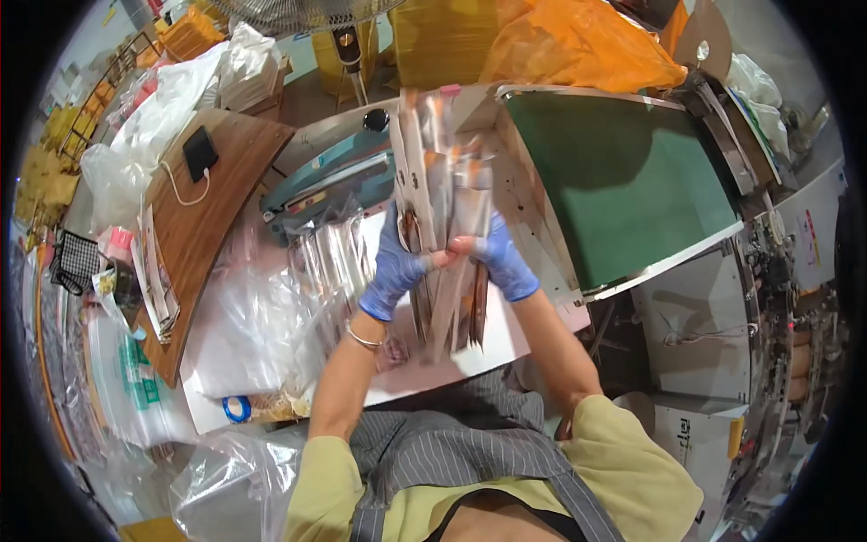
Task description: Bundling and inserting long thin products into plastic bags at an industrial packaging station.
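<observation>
Both my hands wear blue gloves with the thumb tips bare. Between them, above the white work table (pixel 533 336), is a bundle of slim packets in clear plastic (pixel 442 185), held upright and smeared by motion. My left hand (pixel 395 271) grips its left side and my right hand (pixel 502 259) its right side. The thumbs meet across the near face, and most of the other fingers are hidden behind. What lies inside the packets is too blurred to name. Left of the bundle, a row of similar shiny packets (pixel 327 257) lies on the table.
Clear plastic bags (pixel 257 330) and a blue-rimmed tape roll (pixel 237 409) lie at the left. Behind them is a long teal device (pixel 302 190). A wooden board (pixel 230 167) holds a phone (pixel 200 154) on a cable. A raised-edged green surface (pixel 623 190) stands right, a fan (pixel 348 45) far back.
</observation>
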Tool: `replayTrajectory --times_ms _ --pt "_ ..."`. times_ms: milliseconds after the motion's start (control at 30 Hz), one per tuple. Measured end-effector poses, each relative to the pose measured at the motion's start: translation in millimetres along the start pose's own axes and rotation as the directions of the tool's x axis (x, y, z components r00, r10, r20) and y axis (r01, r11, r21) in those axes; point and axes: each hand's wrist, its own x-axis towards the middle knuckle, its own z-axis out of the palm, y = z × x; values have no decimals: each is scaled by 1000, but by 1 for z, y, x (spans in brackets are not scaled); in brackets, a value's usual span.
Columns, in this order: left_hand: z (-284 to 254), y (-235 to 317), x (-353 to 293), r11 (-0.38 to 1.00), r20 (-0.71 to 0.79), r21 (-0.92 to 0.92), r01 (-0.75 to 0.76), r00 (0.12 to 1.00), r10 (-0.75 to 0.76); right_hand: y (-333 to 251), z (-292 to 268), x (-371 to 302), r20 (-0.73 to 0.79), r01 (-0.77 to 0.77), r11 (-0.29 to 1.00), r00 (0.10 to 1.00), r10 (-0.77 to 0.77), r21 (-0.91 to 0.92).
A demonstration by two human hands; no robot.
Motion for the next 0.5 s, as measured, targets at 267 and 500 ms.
replayTrajectory --times_ms 267,500 --pt "15 40 -24 956 274 -65 -287 916 294 -36 30 -35 142 504 864 854 -501 15" --pt "13 26 -55 940 235 209 -271 947 221 -39 35 -40 367 635 662 772 -519 -398"
